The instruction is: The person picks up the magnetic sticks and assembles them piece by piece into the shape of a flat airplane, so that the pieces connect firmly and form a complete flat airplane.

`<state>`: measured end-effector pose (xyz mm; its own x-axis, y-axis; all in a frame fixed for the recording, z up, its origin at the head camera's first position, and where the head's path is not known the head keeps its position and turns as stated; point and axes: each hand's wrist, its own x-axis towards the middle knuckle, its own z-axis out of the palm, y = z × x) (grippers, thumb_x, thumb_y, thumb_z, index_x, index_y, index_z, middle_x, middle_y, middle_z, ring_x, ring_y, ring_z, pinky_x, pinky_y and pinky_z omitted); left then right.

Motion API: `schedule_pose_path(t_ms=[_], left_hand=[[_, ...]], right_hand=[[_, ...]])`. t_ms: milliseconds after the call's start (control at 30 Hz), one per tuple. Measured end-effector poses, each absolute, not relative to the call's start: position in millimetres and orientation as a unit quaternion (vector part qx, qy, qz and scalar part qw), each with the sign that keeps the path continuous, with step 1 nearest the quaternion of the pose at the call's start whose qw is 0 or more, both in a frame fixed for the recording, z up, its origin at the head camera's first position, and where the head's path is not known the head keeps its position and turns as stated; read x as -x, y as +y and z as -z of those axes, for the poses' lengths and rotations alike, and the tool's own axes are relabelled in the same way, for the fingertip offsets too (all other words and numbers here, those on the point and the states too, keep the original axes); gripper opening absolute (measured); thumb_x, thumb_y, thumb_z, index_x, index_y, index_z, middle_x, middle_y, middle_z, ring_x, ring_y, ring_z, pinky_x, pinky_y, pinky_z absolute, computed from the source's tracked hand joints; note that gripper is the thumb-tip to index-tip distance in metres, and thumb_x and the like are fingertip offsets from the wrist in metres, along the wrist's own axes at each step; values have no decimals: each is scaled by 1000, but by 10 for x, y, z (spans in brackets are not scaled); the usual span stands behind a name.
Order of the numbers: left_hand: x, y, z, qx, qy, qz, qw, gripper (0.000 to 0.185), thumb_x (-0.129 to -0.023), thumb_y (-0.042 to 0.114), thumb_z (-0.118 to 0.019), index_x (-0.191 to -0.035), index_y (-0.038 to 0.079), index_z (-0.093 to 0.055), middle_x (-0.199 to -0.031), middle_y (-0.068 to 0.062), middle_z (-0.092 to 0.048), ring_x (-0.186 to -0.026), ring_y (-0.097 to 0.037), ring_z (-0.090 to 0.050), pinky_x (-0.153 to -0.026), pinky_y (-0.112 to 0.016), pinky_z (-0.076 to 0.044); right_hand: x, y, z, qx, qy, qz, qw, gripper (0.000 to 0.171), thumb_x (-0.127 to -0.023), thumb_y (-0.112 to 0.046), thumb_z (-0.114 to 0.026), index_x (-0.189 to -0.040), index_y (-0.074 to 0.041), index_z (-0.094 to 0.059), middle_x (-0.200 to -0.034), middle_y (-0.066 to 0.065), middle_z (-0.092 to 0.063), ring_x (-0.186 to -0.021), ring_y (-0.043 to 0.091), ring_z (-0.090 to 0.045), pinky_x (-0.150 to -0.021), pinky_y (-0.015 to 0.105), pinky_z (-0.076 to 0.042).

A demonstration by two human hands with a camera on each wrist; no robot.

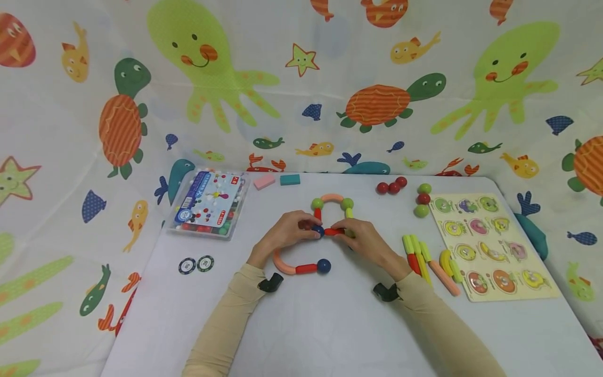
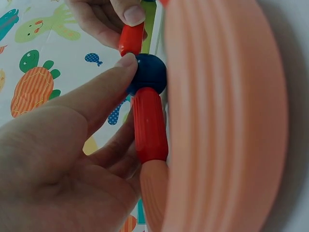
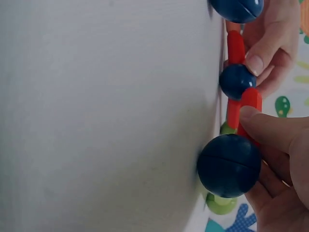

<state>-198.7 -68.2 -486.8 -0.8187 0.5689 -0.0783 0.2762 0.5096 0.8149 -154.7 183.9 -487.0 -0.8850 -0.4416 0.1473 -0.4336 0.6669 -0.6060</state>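
Observation:
A chain of toy sticks and balls lies mid-table. Its upper arch has a peach curve (image 1: 332,197) between two green balls (image 1: 317,203). My left hand (image 1: 306,228) pinches a dark blue ball (image 1: 317,230) (image 2: 147,72), thumb on top, with a red stick (image 2: 149,125) joined below it. My right hand (image 1: 346,230) pinches a short red stick (image 1: 334,231) (image 3: 251,104) whose end touches that ball (image 3: 236,79). A lower peach curve (image 1: 282,262) (image 2: 227,116) leads to a red stick (image 1: 306,269) and another blue ball (image 1: 323,266) (image 3: 228,165).
A clear box of beads (image 1: 209,204) sits at back left, with two chips (image 1: 187,266) in front of it. Pink (image 1: 264,181) and teal (image 1: 289,179) blocks lie at the back. Loose balls (image 1: 391,186), spare sticks (image 1: 424,259) and a puzzle board (image 1: 490,246) lie on the right.

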Motion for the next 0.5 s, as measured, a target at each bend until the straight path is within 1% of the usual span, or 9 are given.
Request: schedule_pose_path(t_ms=[67, 133, 267, 367, 500], left_hand=[[1988, -684, 4868, -248, 852, -428, 171, 35, -88, 23, -81, -122, 18, -74, -99, 3, -65, -93, -15, -56, -85, -28, -48], [1986, -685, 4864, -249, 852, -428, 171, 35, -88, 23, -81, -122, 18, -74, -99, 3, -65, -93, -15, -56, -84, -27, -47], [1983, -684, 4861, -249, 851, -430, 173, 35, -88, 24, -81, -122, 18, -74, -98, 3, -65, -93, -16, -56, -84, -28, -47], [1982, -680, 4862, -248, 850, -430, 176, 36, -88, 24, -80, -123, 17, -74, -98, 2, -65, -94, -17, -56, -84, -29, -47], [1984, -676, 4867, -247, 851, -429, 177, 35, -88, 24, -80, -122, 18, -74, -98, 2, -64, -93, -16, -56, -84, -27, -47]], right_hand=[[1543, 1836, 4876, 237, 913, 332, 7, 31, -91, -12, -76, -122, -13, -73, -108, -2, -74, -87, 12, -59, -81, 30, -56], [1543, 1833, 4879, 239, 913, 332, 4, 31, -91, -11, -76, -122, -12, -73, -109, -1, -74, -88, 13, -60, -82, 32, -57], [1546, 1820, 4891, 251, 914, 319, -1, 30, -91, -9, -75, -121, -12, -73, -110, 1, -75, -95, 13, -65, -90, 36, -57], [1545, 1813, 4900, 255, 916, 308, -3, 29, -91, -9, -75, -120, -12, -73, -111, 0, -75, -99, 13, -67, -94, 37, -57], [1539, 1808, 4900, 252, 916, 313, -3, 29, -91, -8, -76, -120, -12, -73, -110, 0, -75, -100, 13, -67, -95, 38, -57]])
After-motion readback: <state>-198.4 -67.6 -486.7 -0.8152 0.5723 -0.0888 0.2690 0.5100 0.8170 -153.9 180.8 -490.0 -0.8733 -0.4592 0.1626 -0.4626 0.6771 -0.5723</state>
